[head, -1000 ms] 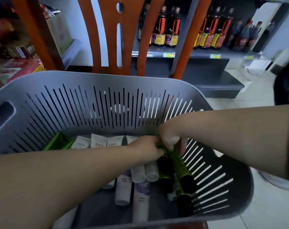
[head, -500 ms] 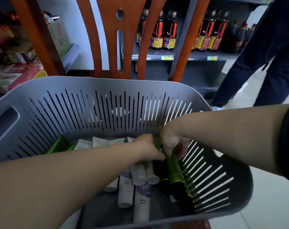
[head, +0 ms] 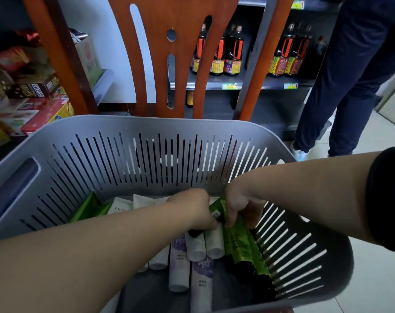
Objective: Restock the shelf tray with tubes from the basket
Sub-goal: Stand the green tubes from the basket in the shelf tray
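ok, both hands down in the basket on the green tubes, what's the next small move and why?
Probably lift the green tubes up clear of the basket. Both the left hand and right hand already grip them at their upper ends, the white tubes lie beside them, and no shelf tray is in view yet.

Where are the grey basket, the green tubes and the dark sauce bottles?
grey basket [head: 128, 129]: head view, far rim.
green tubes [head: 237, 240]: head view, tube body.
dark sauce bottles [head: 233, 50]: head view, bottle body.

Orange wooden chair back [head: 160, 55] at top centre, grey shelf [head: 241, 83] of dark bottles [head: 232, 53] behind, pale tiled floor [head: 372, 290] at right
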`<state>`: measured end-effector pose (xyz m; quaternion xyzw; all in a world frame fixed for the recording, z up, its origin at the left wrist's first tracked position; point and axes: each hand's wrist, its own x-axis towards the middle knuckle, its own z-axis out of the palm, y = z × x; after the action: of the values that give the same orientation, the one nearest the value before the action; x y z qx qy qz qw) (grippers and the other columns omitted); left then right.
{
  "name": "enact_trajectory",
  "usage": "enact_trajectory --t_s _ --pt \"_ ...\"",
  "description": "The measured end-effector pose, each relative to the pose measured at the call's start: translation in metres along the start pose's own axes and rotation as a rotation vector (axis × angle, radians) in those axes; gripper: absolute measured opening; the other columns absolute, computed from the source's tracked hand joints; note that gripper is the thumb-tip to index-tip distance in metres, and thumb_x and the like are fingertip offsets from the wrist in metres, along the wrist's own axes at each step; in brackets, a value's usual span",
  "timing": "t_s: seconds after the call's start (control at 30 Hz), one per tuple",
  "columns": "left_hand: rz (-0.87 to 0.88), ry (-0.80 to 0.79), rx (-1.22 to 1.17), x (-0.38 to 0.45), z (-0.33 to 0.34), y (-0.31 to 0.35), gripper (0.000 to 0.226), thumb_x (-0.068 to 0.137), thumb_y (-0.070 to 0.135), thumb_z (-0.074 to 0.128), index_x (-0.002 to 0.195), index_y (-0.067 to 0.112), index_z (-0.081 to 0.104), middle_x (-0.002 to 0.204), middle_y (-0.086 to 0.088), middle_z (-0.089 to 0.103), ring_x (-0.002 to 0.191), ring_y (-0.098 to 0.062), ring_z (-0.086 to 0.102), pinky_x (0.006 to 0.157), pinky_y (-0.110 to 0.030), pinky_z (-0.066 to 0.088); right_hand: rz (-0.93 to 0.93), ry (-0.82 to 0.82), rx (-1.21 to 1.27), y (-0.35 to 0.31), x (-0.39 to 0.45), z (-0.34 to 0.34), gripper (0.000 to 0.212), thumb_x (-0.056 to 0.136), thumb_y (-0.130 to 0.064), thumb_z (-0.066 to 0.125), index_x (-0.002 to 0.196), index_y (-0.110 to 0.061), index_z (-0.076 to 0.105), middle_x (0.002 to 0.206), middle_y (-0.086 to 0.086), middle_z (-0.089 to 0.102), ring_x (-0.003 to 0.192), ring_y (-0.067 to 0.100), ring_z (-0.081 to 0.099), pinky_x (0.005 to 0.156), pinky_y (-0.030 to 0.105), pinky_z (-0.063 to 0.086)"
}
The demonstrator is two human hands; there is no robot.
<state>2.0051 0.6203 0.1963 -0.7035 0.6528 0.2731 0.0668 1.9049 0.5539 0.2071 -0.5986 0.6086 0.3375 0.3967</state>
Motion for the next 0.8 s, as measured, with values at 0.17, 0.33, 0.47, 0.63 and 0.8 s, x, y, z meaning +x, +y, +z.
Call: enact_trajectory --t_s 0.17,0.33,0.47,0.63,0.8 --pt "0.071 0.033 0.212 0.002 -0.002 0.002 0.037 0.084 0.040 0.063 0.067 0.014 0.043 0.066 0.001 0.040 0.069 -0.020 0.048 0.058 -0.029 0.038 0.034 -0.006 0.084 -0.002 0.002 -0.002 0.048 0.088 -0.016 0.062 0.129 0.002 0.043 0.125 0.015 0.052 0.118 0.025 0.052 0.091 0.035 0.045" --pt "0.043 -0.080 0.328 0.005 -0.014 -0.008 0.034 0.090 0.029 0.056 0.064 0.013 0.041 0.064 0.000 0.036 0.053 -0.012 0.034 0.047 -0.023 0.030 -0.006 0.013 0.075 -0.005 -0.002 -0.002 0.038 0.090 -0.018 0.061 0.116 0.007 0.049 0.117 0.016 0.057 0.105 0.024 0.059 0.093 0.036 0.046" --pt "0.002 -0.107 0.283 0.001 -0.027 -0.021 0.028 0.091 0.034 0.055 0.095 0.007 0.059 0.065 0.000 0.035 0.056 -0.012 0.037 0.049 -0.021 0.032 -0.088 0.048 0.132 -0.008 -0.004 -0.004 0.053 0.093 -0.019 0.055 0.137 0.007 0.037 0.139 0.020 0.046 0.125 0.030 0.050 0.089 0.038 0.048" --pt "-0.141 -0.113 0.356 0.004 -0.018 -0.038 0.029 0.087 0.041 0.058 0.081 0.013 0.050 0.071 0.003 0.043 0.074 -0.015 0.049 0.074 -0.028 0.048 -0.220 0.127 0.263 -0.014 -0.009 -0.010 0.051 0.094 -0.019 0.053 0.137 0.004 0.038 0.139 0.023 0.045 0.121 0.031 0.052 0.087 0.036 0.050" --pt "-0.161 -0.074 0.310 0.010 -0.008 -0.040 0.031 0.088 0.041 0.056 0.074 0.015 0.047 0.069 0.002 0.039 0.064 -0.013 0.044 0.067 -0.028 0.042 -0.227 0.130 0.221 -0.015 -0.008 -0.010 0.052 0.092 -0.022 0.056 0.134 0.006 0.041 0.136 0.022 0.049 0.119 0.029 0.054 0.078 0.031 0.051"
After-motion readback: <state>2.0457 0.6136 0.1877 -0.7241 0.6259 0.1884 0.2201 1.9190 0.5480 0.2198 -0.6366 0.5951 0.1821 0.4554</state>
